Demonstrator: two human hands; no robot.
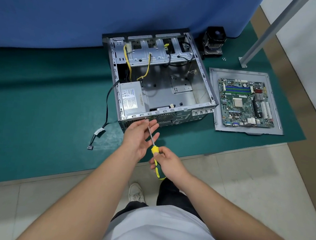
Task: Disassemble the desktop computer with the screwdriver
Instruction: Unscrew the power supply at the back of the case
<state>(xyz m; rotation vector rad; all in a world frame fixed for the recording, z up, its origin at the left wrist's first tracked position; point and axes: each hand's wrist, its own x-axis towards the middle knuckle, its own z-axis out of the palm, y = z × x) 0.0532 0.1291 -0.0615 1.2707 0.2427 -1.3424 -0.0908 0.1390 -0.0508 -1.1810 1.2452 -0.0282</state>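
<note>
Your right hand (pixel 169 163) holds the screwdriver (pixel 155 153) tight by its yellow handle. Your left hand (pixel 140 135) is open, fingers steadying the shaft. The tip touches the computer case (pixel 156 78) back edge, on the green mat (pixel 42 91).

case (pixel 161 86) and panel (pixel 212 97) on green mat (pixel 42 95)
</note>
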